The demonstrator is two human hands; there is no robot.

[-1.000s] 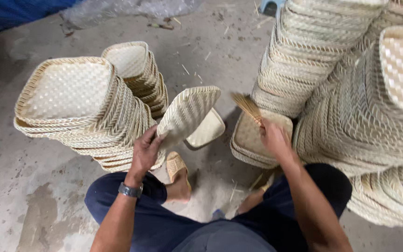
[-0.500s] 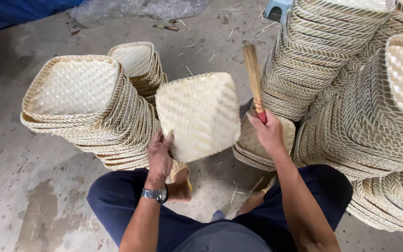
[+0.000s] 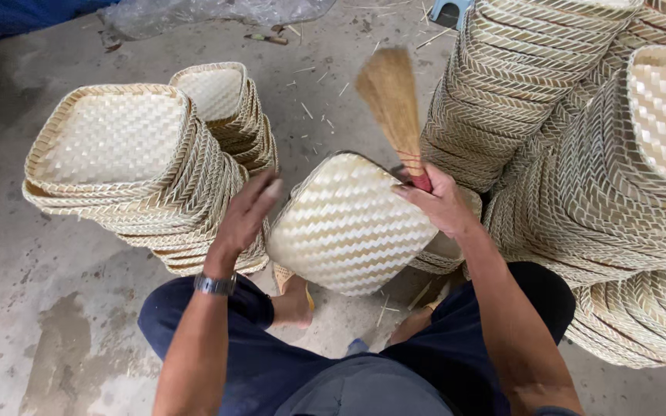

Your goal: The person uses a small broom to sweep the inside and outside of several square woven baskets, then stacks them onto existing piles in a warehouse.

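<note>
A square woven bamboo tray [image 3: 348, 223] is turned bottom-up in front of my knees. My left hand [image 3: 247, 212] grips its left edge. My right hand [image 3: 442, 204] is closed on the red handle of a small straw brush [image 3: 391, 100], whose blurred bristles point up and away above the tray's far edge. A metal watch sits on my left wrist.
A leaning stack of woven trays [image 3: 129, 173] stands at my left, a smaller stack [image 3: 229, 108] behind it. Tall stacks of trays [image 3: 580, 131] fill the right side. More trays [image 3: 445, 250] lie under my right hand. The concrete floor [image 3: 32, 308] carries straw scraps; clear plastic sheet [image 3: 217, 11] at the back.
The tray has been lowered and tilted from upright to bottom-up. The brush has swung up, bristles now fanned above the tray.
</note>
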